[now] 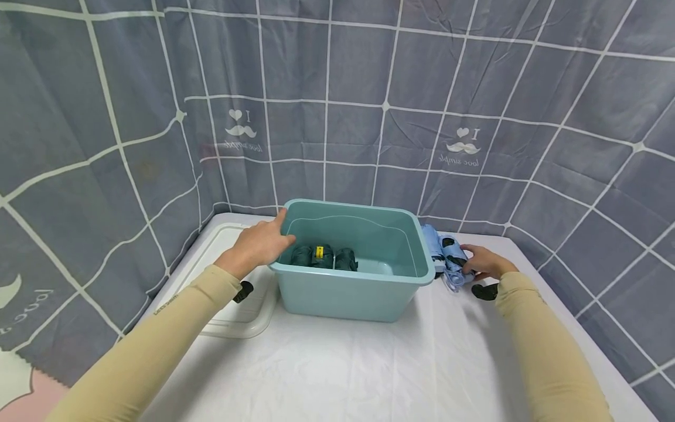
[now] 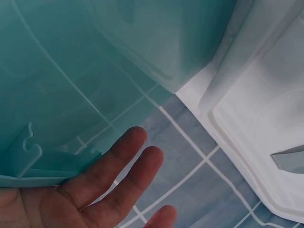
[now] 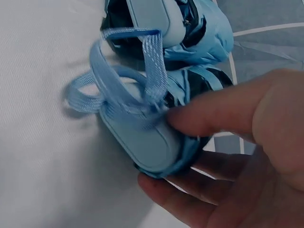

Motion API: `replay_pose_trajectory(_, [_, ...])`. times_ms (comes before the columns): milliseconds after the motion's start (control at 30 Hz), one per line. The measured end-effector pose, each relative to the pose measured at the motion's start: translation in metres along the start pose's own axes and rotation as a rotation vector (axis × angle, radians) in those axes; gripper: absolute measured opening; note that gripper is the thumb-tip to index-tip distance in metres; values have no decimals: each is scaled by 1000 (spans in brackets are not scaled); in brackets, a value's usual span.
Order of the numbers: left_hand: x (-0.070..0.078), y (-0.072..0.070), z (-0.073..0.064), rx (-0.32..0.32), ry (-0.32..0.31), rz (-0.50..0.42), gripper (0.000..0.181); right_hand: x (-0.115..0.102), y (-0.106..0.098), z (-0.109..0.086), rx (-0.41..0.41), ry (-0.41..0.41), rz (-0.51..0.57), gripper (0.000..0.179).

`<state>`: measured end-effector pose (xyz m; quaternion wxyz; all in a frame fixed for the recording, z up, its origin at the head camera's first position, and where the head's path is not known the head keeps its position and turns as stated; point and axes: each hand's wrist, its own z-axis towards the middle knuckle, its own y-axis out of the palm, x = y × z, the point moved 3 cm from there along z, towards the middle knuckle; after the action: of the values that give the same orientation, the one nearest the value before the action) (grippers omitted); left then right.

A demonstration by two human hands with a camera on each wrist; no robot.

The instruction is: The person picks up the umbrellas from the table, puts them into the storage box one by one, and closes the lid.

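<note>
The left hand is resting at the left rim of a teal plastic bin, fingers spread. The right hand is gripping a strapped light-blue rolled bundle between thumb and fingers, on the table right of the bin; a second light-blue bundle is lying beside it. Three dark rolls are sitting inside the bin; a white lid is lying to its left.

Big grey-blue cloth walls stand around a table with a white cloth. White lines make squares on them, with little white hearts, mustaches and backwards words. Soft shadows fall on the white cloth.
</note>
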<state>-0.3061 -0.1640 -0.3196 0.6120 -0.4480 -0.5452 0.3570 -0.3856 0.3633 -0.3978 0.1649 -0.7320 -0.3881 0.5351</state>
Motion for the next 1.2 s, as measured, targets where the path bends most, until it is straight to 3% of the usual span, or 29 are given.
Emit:
replay_pose_trajectory(167, [-2, -2, -1, -3, -8, 11, 82, -3, 1, 1, -26, 20, 7, 90])
replay_pose_trajectory(567, [2, -1, -1, 9, 1, 10, 82, 1, 6, 24, 134, 40, -71, 88])
replay_pose_trajectory(967, [3, 1, -1, 9, -4, 19, 82, -4, 11, 18, 175, 24, -71, 89])
replay_pose_trajectory(1200, [3, 1, -1, 17, -1, 13, 82, -2, 12, 18, 153, 31, -19, 92])
